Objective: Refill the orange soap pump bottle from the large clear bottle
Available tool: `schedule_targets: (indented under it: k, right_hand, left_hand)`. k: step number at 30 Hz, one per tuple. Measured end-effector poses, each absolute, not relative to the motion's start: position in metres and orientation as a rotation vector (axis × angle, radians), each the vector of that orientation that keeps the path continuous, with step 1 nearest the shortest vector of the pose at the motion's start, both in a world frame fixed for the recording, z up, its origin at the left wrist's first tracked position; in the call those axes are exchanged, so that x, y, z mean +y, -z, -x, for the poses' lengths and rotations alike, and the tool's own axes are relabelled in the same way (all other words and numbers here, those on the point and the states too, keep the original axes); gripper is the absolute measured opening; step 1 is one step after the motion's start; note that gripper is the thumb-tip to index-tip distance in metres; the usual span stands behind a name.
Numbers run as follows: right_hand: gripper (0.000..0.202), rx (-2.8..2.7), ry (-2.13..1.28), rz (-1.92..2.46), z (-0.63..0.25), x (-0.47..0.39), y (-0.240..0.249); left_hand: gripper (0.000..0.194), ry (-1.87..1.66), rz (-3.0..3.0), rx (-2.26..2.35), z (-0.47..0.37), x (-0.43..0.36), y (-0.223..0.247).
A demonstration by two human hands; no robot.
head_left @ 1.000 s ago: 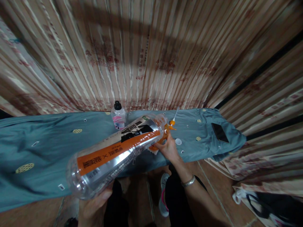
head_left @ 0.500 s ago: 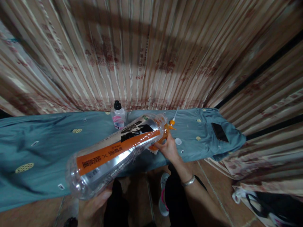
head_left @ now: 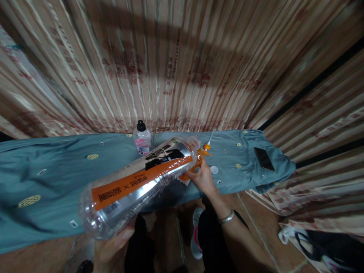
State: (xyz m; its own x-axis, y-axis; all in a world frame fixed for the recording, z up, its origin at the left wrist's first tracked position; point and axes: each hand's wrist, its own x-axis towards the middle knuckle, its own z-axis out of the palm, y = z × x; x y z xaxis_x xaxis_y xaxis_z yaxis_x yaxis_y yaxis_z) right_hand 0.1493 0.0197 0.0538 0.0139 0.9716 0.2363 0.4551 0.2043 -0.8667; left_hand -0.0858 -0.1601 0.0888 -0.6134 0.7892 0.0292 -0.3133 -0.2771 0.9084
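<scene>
A large clear bottle with an orange and silver label [head_left: 142,178] is tilted across the middle, its neck toward the right. Under its base end, my left hand [head_left: 118,240] grips it from below. My right hand [head_left: 203,178] is closed around an orange translucent container [head_left: 198,160] at the bottle's mouth; the bottle hides part of it. Just beyond my right hand lies an orange pump head with a thin tube [head_left: 207,146]. A white round disc [head_left: 214,170] rests on the cloth beside that hand.
A small clear bottle with black cap and pink label [head_left: 142,142] stands behind the big bottle. A dark phone [head_left: 264,159] lies at the right on the blue-green cloth [head_left: 65,170]. Pleated curtains [head_left: 170,68] hang behind. A black bag [head_left: 332,246] is at lower right.
</scene>
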Motion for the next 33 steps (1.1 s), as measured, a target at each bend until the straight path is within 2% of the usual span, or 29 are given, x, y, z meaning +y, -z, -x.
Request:
schedule_targets:
  k: [4, 11, 22, 28, 33]
  right_hand:
    - [0.072, -1.576, -0.708, 1.387, -0.149, 0.020, -0.053]
    - [0.072, -1.582, -0.718, 1.364, -0.148, 0.022, -0.052]
    - [0.063, -1.630, -0.698, 1.357, -0.147, 0.024, -0.053]
    - [0.065, -1.638, -0.711, 1.358, -0.146, 0.025, -0.053]
    - [0.071, -1.662, -0.721, 1.370, -0.148, 0.027, -0.056]
  left_hand:
    - [0.057, -1.939, -0.557, 1.263, 0.076, -0.160, -0.092]
    - [0.042, -2.046, -0.472, 1.144, 0.064, -0.151, -0.111]
    - [0.040, -2.049, -0.792, 1.152, 0.081, -0.138, -0.114]
    - [0.057, -2.052, -0.773, 1.149, 0.079, -0.135, -0.116]
    - [0.058, -2.023, -0.832, 1.089, 0.084, -0.135, -0.110]
